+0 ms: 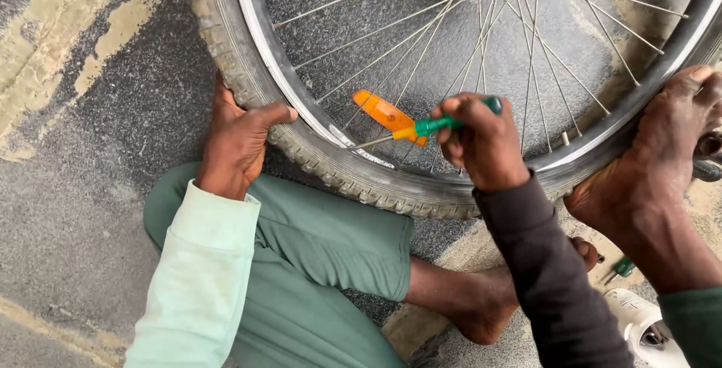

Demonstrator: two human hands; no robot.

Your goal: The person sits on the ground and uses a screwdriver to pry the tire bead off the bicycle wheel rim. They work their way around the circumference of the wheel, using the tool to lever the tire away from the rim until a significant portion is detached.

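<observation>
While the bicycle wheel (pixel 361 180) lies flat on the ground across the person's lap, the left hand (pixel 239 139) wraps tight round the knobbly tyre at the wheel's near-left edge, thumb hooked over the tread. The right hand (pixel 481 141) is closed on a green-handled screwdriver (pixel 421 127), its shaft angled down-left, tip right where tyre meets the silver rim (pixel 274 67). Behind the shaft, an orange reflector (pixel 383 110) sits among the spokes, which crowd the right hand. On the wheel's right edge a bare foot (pixel 662 165) presses down on the tyre. Just outside the wheel, lower right, a second small green screwdriver (pixel 620 268) lies on the ground beside a white object (pixel 639 323), partly cut off. Underneath it all: rough grey asphalt (pixel 75 210), streaked with worn pale-yellow paint, outdoors.
</observation>
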